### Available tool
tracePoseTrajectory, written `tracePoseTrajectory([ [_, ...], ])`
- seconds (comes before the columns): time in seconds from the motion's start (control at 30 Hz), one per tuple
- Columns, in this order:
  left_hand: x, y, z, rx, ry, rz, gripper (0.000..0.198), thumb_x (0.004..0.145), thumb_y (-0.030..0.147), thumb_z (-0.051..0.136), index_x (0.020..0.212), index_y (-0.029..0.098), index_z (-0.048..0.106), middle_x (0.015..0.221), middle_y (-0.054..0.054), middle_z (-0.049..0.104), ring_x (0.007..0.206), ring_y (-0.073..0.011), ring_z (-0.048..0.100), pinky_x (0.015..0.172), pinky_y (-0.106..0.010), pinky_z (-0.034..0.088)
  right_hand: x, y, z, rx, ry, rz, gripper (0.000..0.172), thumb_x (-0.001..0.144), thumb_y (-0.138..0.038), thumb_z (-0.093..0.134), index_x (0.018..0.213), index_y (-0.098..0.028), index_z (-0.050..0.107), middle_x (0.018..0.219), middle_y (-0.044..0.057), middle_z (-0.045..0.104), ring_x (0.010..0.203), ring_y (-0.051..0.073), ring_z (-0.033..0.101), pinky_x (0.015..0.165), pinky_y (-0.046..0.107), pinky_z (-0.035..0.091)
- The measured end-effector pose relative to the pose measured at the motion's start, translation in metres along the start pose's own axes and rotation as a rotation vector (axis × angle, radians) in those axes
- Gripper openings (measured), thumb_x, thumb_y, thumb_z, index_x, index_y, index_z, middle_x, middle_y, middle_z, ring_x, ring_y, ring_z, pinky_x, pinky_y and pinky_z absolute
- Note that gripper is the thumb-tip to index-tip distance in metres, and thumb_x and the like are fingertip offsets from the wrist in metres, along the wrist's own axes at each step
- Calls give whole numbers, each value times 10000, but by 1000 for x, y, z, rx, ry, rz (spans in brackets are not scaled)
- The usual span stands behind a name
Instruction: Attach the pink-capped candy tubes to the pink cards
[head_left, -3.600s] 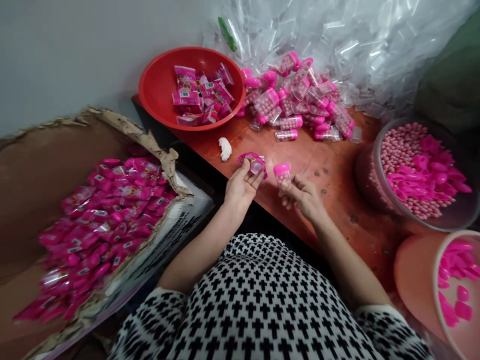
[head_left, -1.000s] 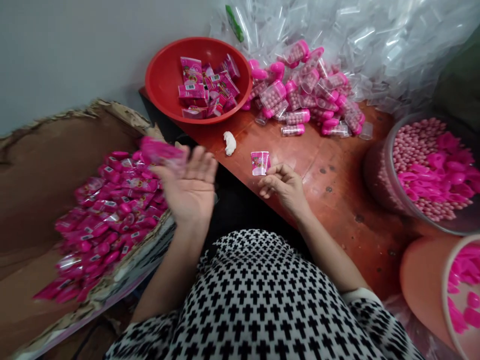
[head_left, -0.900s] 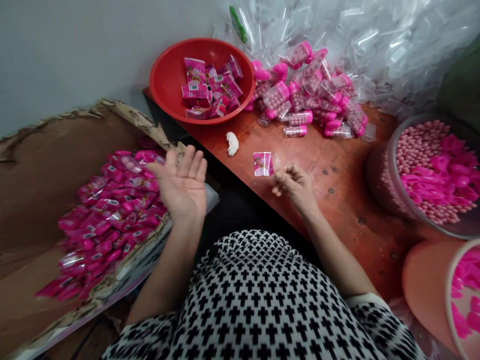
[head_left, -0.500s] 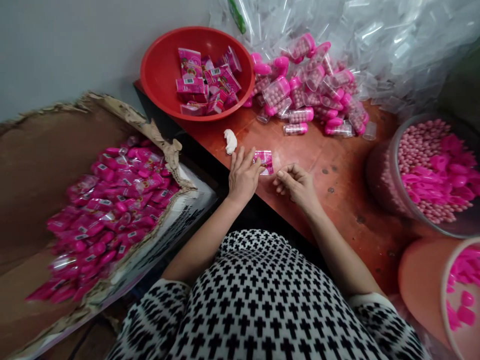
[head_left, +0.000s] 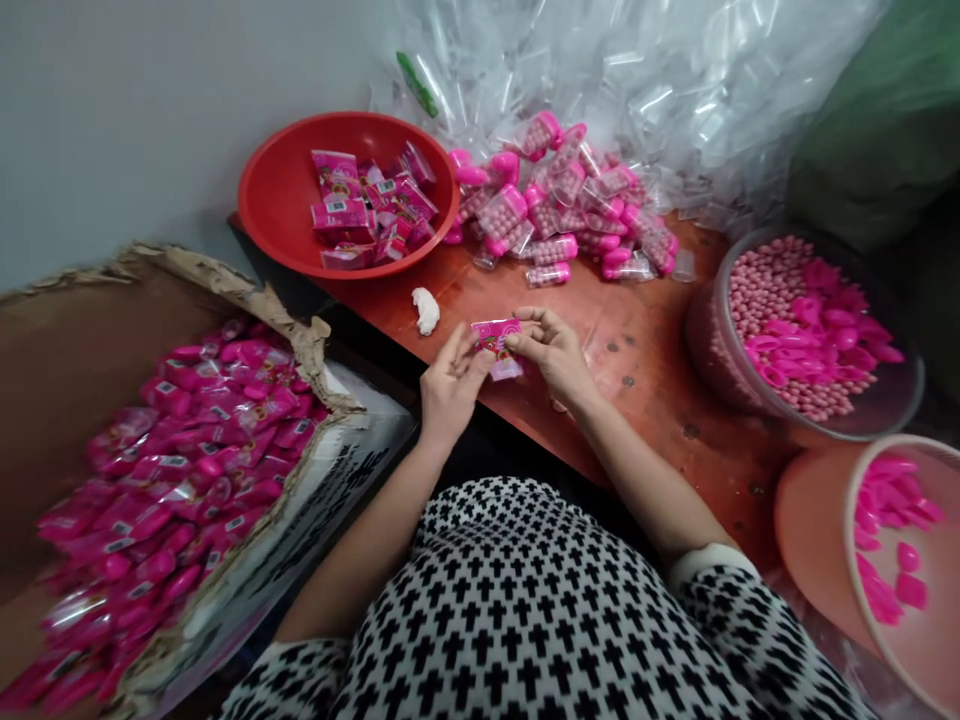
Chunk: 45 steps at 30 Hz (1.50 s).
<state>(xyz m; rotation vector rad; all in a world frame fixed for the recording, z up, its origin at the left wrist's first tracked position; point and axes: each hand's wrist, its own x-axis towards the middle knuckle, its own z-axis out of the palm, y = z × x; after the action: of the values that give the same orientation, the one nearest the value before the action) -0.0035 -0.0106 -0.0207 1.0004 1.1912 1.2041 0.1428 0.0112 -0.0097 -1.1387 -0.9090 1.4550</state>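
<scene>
The left hand [head_left: 451, 385] and right hand [head_left: 553, 357] pinch opposite sides of a pink sachet [head_left: 495, 340] over the near edge of the table [head_left: 630, 335]. The red basin [head_left: 274, 195] stands far left.

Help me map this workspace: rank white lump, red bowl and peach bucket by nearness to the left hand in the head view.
1. White lump: just beyond the left hand.
2. Red bowl: farther back, left.
3. Peach bucket: far right.

packet [head_left: 498, 337] before jars [head_left: 553, 249], basin [head_left: 271, 185] behind left, carton [head_left: 71, 350] left, tubs [head_left: 814, 530] right
</scene>
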Motion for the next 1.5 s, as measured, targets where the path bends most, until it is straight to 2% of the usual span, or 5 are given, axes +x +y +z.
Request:
tracePoseTrajectory([
  [0.23, 3, 2, 1, -343, -52, -382, 314, 550, 334, 869, 710, 107, 722, 729, -50, 720, 648, -120, 670, 657, -246, 573, 15, -10, -10, -533, -104, -55, 283, 784, -428, 675, 897, -180, 603, 683, -11, 635, 621, 137, 577, 596, 269, 465],
  [0.47, 5, 7, 2, -369, 91, -391, 350, 463, 316, 897, 644, 85, 705, 647, -39, 695, 584, -115, 644, 589, -233, 556, 64, -24, -35, -1555, 52, -359, 358, 929, -265, 477, 1253, -148, 577, 1421, 156, 499, 1284, 340, 417, 1008, 534, 386],
  [0.63, 8, 8, -3, -463, 156, -441, 391, 403, 275, 917, 648, 76, 687, 628, -42, 692, 555, -120, 639, 574, -242, 552, 39, -11, -72, -1436, -197, -516, 313, 956, -271, 408, 1066, -169, 683, 1207, 112, 672, 1189, 250, 549, 1043, 445, 407],
  [0.87, 13, 3, 7, -568, 174, -465, 319, 515, 265, 882, 644, 99, 643, 652, -35, 694, 547, -99, 625, 532, -199, 526, 20, -30, -65, -1430, 471, -147, 477, 949, -519, 380, 997, -128, 649, 945, 164, 719, 912, 302, 668, 835, 436, 485],
  [1.5, 11, 11, -8, -712, 316, -472, 114, 766, 140, 718, 698, 123, 628, 669, -19, 682, 563, -106, 635, 573, -239, 556, 69, -52, -22, -1568, 505, 124, 545, 942, -520, 359, 1219, -66, 481, 1035, 244, 662, 997, 369, 642, 849, 495, 454],
])
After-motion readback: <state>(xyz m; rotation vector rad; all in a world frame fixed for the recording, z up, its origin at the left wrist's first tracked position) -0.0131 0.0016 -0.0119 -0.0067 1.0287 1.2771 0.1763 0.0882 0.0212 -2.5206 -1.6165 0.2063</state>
